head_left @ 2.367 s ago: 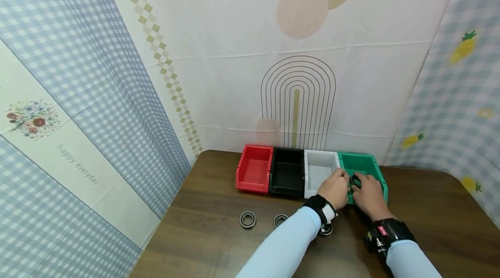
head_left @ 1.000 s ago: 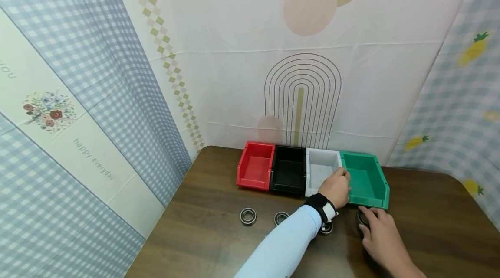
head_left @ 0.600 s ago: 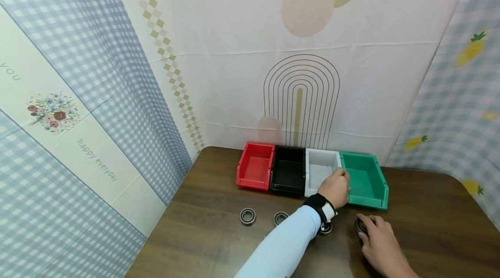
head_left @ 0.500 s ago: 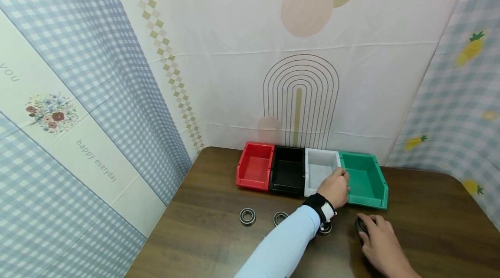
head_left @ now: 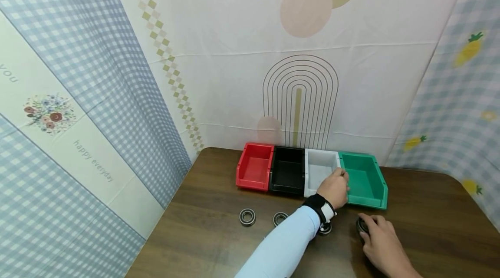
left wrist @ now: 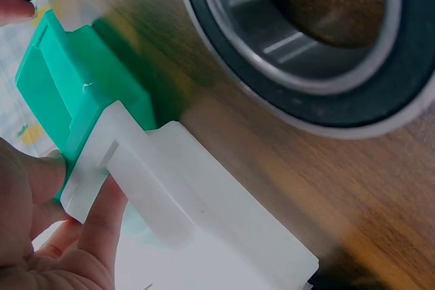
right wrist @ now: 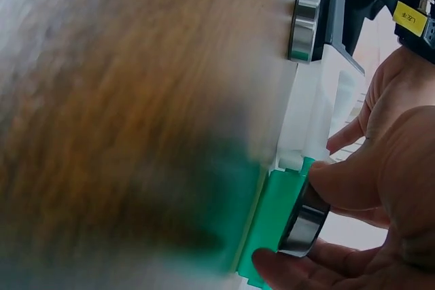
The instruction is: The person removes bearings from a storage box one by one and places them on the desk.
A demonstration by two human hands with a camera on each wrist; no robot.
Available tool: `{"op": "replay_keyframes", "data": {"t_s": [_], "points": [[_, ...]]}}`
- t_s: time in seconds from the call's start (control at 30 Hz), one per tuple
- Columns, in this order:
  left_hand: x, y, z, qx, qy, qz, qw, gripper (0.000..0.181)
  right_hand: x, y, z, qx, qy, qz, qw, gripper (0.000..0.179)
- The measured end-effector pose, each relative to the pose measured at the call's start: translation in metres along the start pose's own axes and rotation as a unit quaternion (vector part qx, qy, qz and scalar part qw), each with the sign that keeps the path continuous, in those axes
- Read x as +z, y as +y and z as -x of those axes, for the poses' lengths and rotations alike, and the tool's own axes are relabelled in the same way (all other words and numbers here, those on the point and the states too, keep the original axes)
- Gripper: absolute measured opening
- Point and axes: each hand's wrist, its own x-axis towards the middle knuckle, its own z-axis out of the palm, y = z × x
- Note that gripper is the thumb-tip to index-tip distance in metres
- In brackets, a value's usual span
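My left hand (head_left: 334,188) pinches the adjoining walls of the white bin (head_left: 318,164) and the green bin (head_left: 365,181). In the left wrist view the thumb lies on the green side, with fingers inside the white bin (left wrist: 204,202). My right hand (head_left: 380,239) holds a ball bearing (head_left: 361,226) by its rim between thumb and fingers, low over the table in front of the green bin. The right wrist view shows this bearing (right wrist: 304,225) tilted in the grasp. Another bearing (head_left: 325,228) sits partly hidden by the left wrist.
A bearing (head_left: 247,217) lies flat at the left, and another bearing (head_left: 280,218) is partly covered by the left sleeve. The red bin (head_left: 254,169) and black bin (head_left: 288,174) continue the row along the back of the brown table (head_left: 203,234), before a cloth-covered wall.
My right hand has lifted the bearing out of the green bin and brought it down in front. Over the last half second it barely moves. My left hand keeps its grip on the bins.
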Motion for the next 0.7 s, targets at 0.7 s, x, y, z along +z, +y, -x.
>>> {"op": "replay_keyframes", "data": {"t_s": [0.7], "points": [[0.013,-0.001,-0.004,-0.006,0.006,0.009,0.9999,0.014,0.007,0.007,-0.009,-0.012,-0.037,0.046,0.9982,0.047]]}}
